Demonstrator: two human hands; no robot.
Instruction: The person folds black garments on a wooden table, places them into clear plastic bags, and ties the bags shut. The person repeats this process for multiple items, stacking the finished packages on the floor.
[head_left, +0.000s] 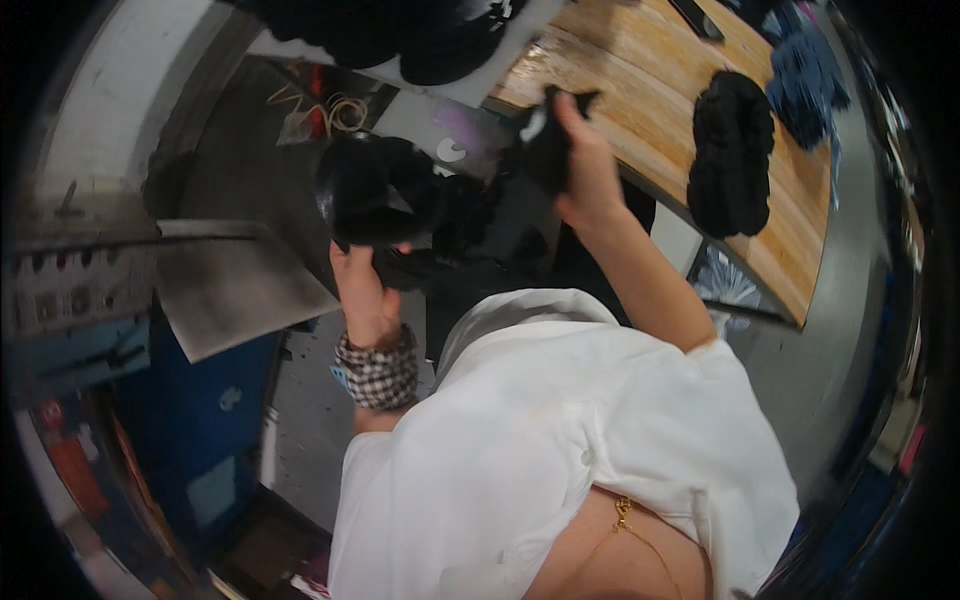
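My left hand (366, 295), with a checked black-and-white band at its wrist, is closed on the lower edge of a glossy black rounded piece (355, 195). The palm and some fingers are hidden behind it. Farther right and higher, my right hand (592, 165) grips a soft-looking black piece (545, 155) with a pointed upper edge, thumb on the near side. Dark material (480, 225) spans the space between my hands; blur hides whether it is all one thing.
A wooden tabletop (640, 95) at right bears a bumpy black bundle (732, 150) and blue cloth (805, 85). Black items (450, 45) stand at the back. A grey metal sheet (235, 290) juts out at left, near a coiled pale cord (347, 113).
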